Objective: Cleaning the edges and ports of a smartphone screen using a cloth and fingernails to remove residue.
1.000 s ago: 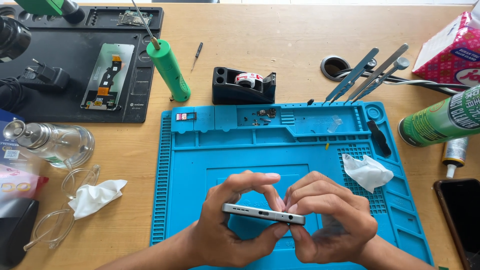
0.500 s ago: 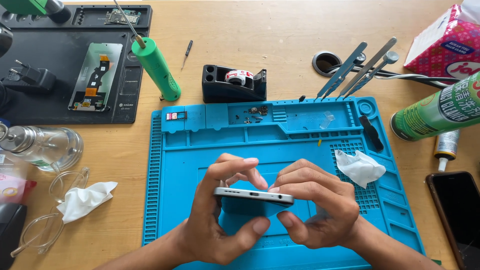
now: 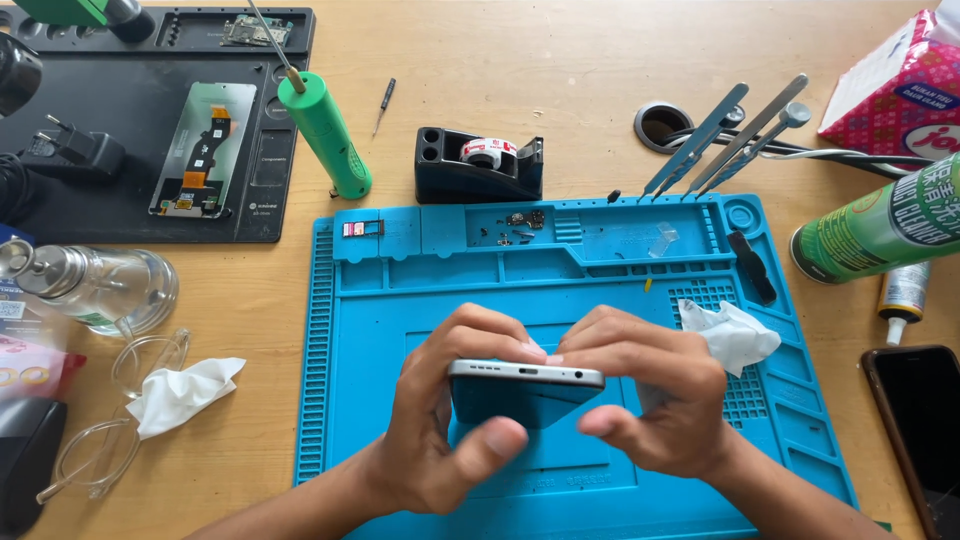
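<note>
A: Listing item one: phone (image 3: 525, 385), slim, silver-edged, blue-backed, held edge-up above the middle of the blue mat (image 3: 600, 270). Left hand (image 3: 440, 420) curled shut around its left end, thumb under, fingers over the top edge. Right hand (image 3: 650, 400) closed on the right end the same way, fingertips meeting the left's along the rim.

B: Handling notes?

A: Judged light, stiff and thin; smooth casing, likely slippery; probably fragile on its flat faces. Best taken by the long edges and ends, as now, not by pressing the flat faces.

B: Packages and labels, placed from the mat?

A: Tissue box (image 3: 895, 85), pink-red with white print, beyond the mat's far right corner. Spray can (image 3: 880, 225), green with a white label, lying on its side just right of the mat. Small tube (image 3: 905, 295), white with dark cap, just below the can. Tape dispenser (image 3: 480, 165), black, red-and-white roll, touching the mat's far edge. Red packet (image 3: 35, 370), partly hidden, well left of the mat. Small red-and-white card (image 3: 353, 229) in the mat's far left compartment.
</note>
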